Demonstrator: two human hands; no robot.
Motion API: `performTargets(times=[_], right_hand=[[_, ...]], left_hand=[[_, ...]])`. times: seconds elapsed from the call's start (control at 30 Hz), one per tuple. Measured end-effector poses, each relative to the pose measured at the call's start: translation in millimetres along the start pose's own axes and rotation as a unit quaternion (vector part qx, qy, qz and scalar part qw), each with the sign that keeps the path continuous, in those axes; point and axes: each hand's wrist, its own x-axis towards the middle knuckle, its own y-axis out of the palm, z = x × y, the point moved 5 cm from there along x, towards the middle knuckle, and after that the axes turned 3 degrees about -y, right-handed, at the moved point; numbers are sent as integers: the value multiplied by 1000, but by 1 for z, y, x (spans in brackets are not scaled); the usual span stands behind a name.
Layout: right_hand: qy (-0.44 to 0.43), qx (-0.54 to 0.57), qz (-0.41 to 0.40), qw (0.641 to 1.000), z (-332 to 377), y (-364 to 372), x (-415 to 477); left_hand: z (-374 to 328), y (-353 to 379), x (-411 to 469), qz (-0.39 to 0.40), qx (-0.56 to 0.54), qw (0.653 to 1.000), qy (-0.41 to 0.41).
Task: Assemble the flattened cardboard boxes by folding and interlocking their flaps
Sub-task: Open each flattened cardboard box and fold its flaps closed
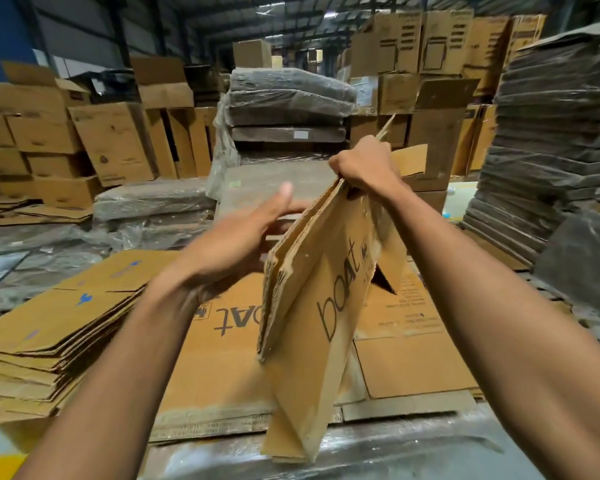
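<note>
step: opening out flattened box [319,323], held on edge above stack of flat boxes [205,358] | right hand [364,164] grips its top edge | left hand [253,233] flat-fingered at its side | next: probably spread walls square

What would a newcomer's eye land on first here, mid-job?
First, the flattened box printed "boat", held upright at centre: the right hand grips its top edge while the left hand, fingers straight and blurred, reaches at its left edge. Next comes the stack of flattened boxes at lower left, then the plastic-wrapped bundles piled behind at centre top.
</note>
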Motion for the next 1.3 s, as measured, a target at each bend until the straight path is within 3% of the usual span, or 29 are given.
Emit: performTargets(times=[0.07, 0.13, 0.27, 0.4, 0.47, 0.53, 0.67, 0.8, 0.87, 0.93, 0.97, 1.0, 1.13, 1.3], right_hand=[[25, 13, 1, 1000, -11, -3, 14], [40, 19, 3, 999, -20, -5, 22], [61, -19, 4, 998, -39, -2, 22], [77, -22, -10, 997, -62, -2, 18], [66, 81, -8, 995, -71, -7, 19], [69, 246, -2, 967, -85, -11, 11], [124, 301, -35, 945, -159, 15, -52], [312, 360, -34, 879, -245, 77, -148], [374, 461, -3, 805, -258, 104, -185], [392, 596, 28, 701, -256, 121, -205], [394, 636, 20, 663, -253, 121, -210], [391, 654, 0, 647, -255, 119, -209], [380, 663, -95, 638, -264, 101, -196], [371, 654, -133, 646, -276, 99, -200]], left_hand=[[36, 11, -11, 47, -115, 991, 50], [74, 28, -25, 56, -131, 989, 48], [157, 82, -43, -54, -22, 996, -73], [185, 108, -36, -219, -37, 969, -110], [172, 103, -22, -258, -36, 963, -72], [150, 85, -5, -298, -38, 954, -26], [108, 38, 38, -351, -105, 930, -26], [76, 8, 70, -354, -224, 907, -35], [59, 6, 78, -344, -271, 898, -27], [53, 5, 89, -344, -308, 887, -32], [54, 5, 92, -344, -320, 882, -39], [58, 2, 94, -345, -333, 876, -41], [86, -12, 97, -341, -390, 854, -46], [136, -34, 90, -307, -370, 875, -58]])
